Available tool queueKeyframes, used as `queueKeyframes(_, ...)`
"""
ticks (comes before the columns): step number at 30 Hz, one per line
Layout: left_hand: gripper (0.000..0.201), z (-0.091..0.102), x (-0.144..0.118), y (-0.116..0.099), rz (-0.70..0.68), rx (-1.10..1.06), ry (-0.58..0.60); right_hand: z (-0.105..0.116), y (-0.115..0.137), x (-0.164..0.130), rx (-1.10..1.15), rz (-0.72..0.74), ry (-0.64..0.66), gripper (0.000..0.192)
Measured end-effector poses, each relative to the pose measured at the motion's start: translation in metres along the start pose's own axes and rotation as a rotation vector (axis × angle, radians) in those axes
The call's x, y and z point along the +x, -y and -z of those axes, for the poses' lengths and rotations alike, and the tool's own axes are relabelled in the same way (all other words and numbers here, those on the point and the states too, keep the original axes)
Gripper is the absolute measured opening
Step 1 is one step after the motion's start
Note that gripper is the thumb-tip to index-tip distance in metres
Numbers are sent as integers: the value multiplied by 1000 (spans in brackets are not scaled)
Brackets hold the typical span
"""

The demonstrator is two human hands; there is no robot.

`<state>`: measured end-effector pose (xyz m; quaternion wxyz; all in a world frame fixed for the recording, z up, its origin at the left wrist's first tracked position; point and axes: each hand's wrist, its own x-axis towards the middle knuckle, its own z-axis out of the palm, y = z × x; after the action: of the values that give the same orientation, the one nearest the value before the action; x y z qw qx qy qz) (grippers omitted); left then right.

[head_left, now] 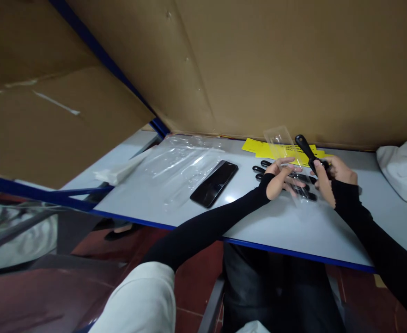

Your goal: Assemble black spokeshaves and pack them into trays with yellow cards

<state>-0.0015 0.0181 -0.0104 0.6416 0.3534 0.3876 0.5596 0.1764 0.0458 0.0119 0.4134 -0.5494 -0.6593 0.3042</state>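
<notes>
My left hand [280, 178] holds a clear plastic blister shell [281, 144] upright over the table. My right hand [330, 178] grips a black-handled tool [306, 149] by its lower end, the handle pointing up and left beside the shell. Under both hands lie several more black tools [302, 190] on the pale table [279, 226]. Both arms wear black sleeves.
A black phone [214, 183] lies left of my hands. Clear plastic packaging [180, 162] spreads further left. Yellow cards [264, 149] sit against the cardboard back wall [276, 64]. A white bag [402, 169] rests at the right end. The table's blue front edge [293, 253] is near me.
</notes>
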Motion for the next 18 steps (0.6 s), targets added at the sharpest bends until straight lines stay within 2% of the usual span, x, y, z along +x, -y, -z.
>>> queueKeyframes(3, 60, -6, -9, 8, 20, -18, 39, -3, 8, -7, -164, 167, -136, 29)
queueKeyframes(7, 71, -9, -12, 20, 69, -38, 58, -12, 3, -16, -227, 389, -141, 14)
queueKeyframes(10, 74, -9, -11, 23, 82, -45, 95, -15, -5, -19, -241, 492, -125, 12)
queueKeyframes(12, 73, -9, -10, 25, 91, -33, 117, -14, -8, -20, -218, 494, -17, 13)
queueKeyframes(14, 73, -8, -11, 25, 91, -23, 122, -12, -8, -21, -152, 435, 68, 14)
queueKeyframes(18, 77, -5, -13, 27, 61, -20, 110, -9, -1, -23, 42, 320, 40, 13)
